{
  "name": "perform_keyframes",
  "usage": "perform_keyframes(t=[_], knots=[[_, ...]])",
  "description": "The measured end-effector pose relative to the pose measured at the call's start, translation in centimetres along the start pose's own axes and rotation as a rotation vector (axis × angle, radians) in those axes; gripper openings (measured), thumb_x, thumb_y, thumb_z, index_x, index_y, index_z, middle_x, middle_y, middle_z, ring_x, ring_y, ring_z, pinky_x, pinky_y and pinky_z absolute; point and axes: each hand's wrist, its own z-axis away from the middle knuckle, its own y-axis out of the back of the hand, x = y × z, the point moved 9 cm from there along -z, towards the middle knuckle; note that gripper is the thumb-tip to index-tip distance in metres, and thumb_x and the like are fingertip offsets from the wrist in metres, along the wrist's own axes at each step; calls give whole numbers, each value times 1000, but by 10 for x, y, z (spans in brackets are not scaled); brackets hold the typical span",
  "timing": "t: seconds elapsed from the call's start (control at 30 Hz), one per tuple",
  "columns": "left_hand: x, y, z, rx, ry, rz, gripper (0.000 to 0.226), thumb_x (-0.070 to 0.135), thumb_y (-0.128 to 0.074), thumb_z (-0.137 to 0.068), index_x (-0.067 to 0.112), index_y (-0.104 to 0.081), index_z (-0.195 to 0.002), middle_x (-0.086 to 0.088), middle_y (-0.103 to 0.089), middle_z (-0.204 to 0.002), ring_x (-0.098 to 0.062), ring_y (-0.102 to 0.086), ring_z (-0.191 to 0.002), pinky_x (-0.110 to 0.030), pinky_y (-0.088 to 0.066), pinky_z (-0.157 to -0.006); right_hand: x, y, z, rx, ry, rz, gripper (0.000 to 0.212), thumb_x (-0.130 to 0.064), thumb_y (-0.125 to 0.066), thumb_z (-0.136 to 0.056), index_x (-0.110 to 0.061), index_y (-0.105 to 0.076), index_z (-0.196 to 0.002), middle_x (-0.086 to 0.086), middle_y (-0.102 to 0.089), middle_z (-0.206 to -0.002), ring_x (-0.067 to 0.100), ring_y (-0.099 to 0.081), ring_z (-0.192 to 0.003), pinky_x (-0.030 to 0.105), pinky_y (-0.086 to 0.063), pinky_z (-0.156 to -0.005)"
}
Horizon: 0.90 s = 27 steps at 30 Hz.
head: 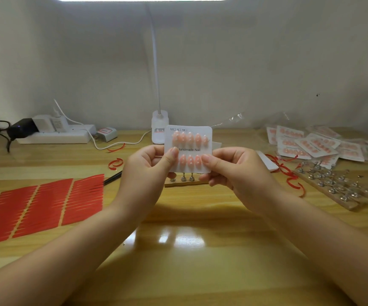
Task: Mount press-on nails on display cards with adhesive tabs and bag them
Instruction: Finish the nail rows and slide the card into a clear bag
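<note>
I hold a white display card upright above the wooden table, printed "Handmade Nail". Two rows of pink press-on nails sit on it. My left hand grips its left edge, thumb across the middle. My right hand pinches the right side, thumb over the lower row's right end. Red adhesive tab sheets lie flat at the left. Behind the card stands a small wooden block with metal nail stands.
A pile of bagged nail cards lies at the back right, with a longer wooden rack of metal stands in front of it. Red backing strips are scattered about. A lamp base, power strip and black tweezers lie behind.
</note>
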Motion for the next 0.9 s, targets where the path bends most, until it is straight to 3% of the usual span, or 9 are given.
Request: perform_keyframes(t=[0.13, 0.3, 0.5, 0.77, 0.83, 0.9], knots=[[-3, 4, -2, 19, 5, -11, 8, 26, -62, -92, 20, -67, -93, 11, -72, -71, 0, -64, -58, -8, -43, -50, 3, -5, -2, -41, -44, -122, 29, -20, -50, -96, 2, -69, -92, 15, -71, -79, 19, -69, -70, 22, -53, -57], [-5, 1, -1, 11, -1, -21, 8, 26, -62, -92, 19, -68, -92, 9, -72, -69, -1, -63, -58, -8, -43, -51, 10, 0, -2, -29, -40, -44, 12, -10, -61, -91, -5, -72, -91, 12, -74, -84, 20, -71, -74, 21, -54, -59], [-9, -4, 4, -5, 2, -30, 11, 23, -62, -93, 14, -68, -93, 10, -70, -64, 5, -61, -57, -6, -42, -51, 14, 7, -1, 10, -11, 92, 11, -6, -61, -92, 0, -70, -93, 14, -72, -81, 17, -71, -71, 22, -55, -62], [-13, 0, 0, -2, 6, -101, 13, 27, -60, -93, 21, -62, -104, 13, -74, -78, 2, -68, -71, -10, -48, -55, 29, -6, 1, -13, -139, -191, 22, -11, -50, -97, 2, -68, -98, 16, -73, -88, 22, -71, -75, 24, -56, -61], [-4, 5, 1, 37, -115, -313, 27, 30, -62, -92, 19, -59, -116, 11, -73, -92, -2, -68, -81, -18, -53, -63, 31, -7, 3, 13, -147, -186, 21, -11, -51, -98, 0, -68, -98, 14, -74, -89, 21, -71, -75, 23, -56, -60], [20, 5, 8, 143, -458, -736, 40, 28, -68, -89, 10, -58, -123, -3, -65, -119, -19, -63, -101, -37, -52, -84, 33, -6, 5, 59, -147, -142, 19, -12, -52, -98, -4, -70, -96, 11, -75, -88, 21, -72, -76, 23, -57, -59]])
